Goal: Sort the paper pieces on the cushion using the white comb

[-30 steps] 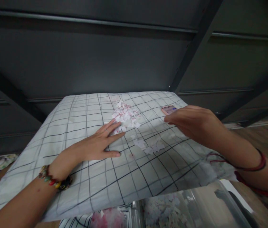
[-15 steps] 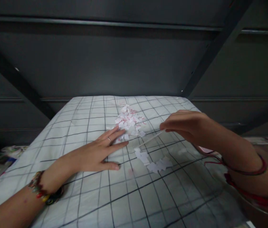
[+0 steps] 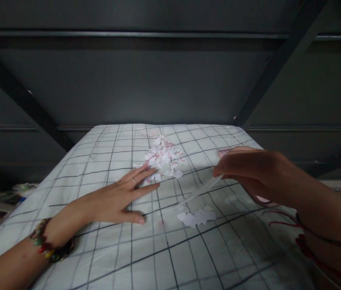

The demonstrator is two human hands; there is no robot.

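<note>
My left hand (image 3: 125, 201) lies flat on the checked cloth with its fingers spread, fingertips at the near left edge of a heap of torn white and pinkish paper scraps (image 3: 165, 155). Pinched in my right hand (image 3: 246, 169) is a thin whitish, see-through strip (image 3: 202, 189); motion blurs it, so its material is unclear. The strip slants down to the left, its far end low over the cloth beside a smaller group of white paper scraps (image 3: 197, 217). Whether the tip touches those scraps, I cannot tell.
A pink-edged phone (image 3: 225, 152) lies partly hidden behind my right hand. White cloth with dark grid lines (image 3: 122, 249) covers the surface. Dark panels with metal bars (image 3: 146, 80) stand behind it. Blurred items (image 3: 27, 189) lie past the left edge.
My right hand has moved right and slightly nearer with the strip. Scraps that trailed by its tip now sit gathered with the small group. My left hand stays flat.
</note>
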